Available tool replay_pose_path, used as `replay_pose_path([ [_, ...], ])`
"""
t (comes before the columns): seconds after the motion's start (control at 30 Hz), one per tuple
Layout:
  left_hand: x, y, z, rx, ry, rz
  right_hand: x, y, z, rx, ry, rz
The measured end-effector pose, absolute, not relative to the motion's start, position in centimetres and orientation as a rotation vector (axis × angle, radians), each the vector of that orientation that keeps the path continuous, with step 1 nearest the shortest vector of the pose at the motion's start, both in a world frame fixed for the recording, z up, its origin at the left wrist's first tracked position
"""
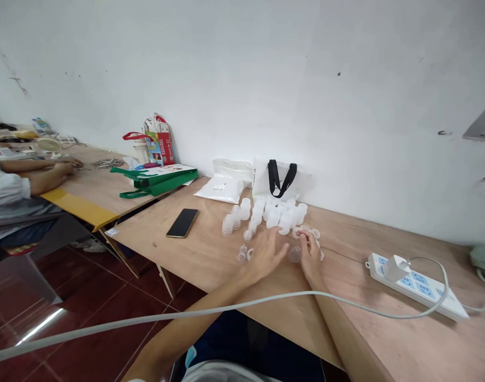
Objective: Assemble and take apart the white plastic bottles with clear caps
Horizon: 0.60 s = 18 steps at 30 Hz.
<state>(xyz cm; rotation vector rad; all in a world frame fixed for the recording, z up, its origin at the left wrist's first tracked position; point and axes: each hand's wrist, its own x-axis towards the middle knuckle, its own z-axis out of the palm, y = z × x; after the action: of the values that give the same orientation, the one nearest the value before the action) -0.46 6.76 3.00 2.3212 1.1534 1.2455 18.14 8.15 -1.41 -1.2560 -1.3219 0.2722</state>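
A black smartphone [182, 223] and white power strip [419, 289]

The right hand [310, 255] hides part of the small clear rings [306, 231], which are too small to count, so any hold on them cannot be told. The left edge cuts off the co-worker's sleeve [7, 191]; the right edge cuts off a pale green object [484, 258].
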Motion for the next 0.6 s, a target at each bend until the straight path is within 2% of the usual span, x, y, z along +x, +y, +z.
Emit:
replay_pose_path([
  [0.13,-5.8,9.3,4.4,2.060,1.544,1.689,17.4,7.8,-1.2,-1.256,-1.434,0.245],
  [0.27,-10.9,12.7,3.5,1.938,1.926,1.510,17.2,7.7,-1.1,-1.272,-1.475,0.240],
  [0.43,-13.7,13.6,0.9,2.009,1.882,1.242,17.1,7.6,-1.0,-1.295,-1.466,0.267],
  [0.6,-12.9,12.3,3.3,1.884,1.856,1.584,17.1,7.7,-1.0,-1.276,-1.456,0.287],
])
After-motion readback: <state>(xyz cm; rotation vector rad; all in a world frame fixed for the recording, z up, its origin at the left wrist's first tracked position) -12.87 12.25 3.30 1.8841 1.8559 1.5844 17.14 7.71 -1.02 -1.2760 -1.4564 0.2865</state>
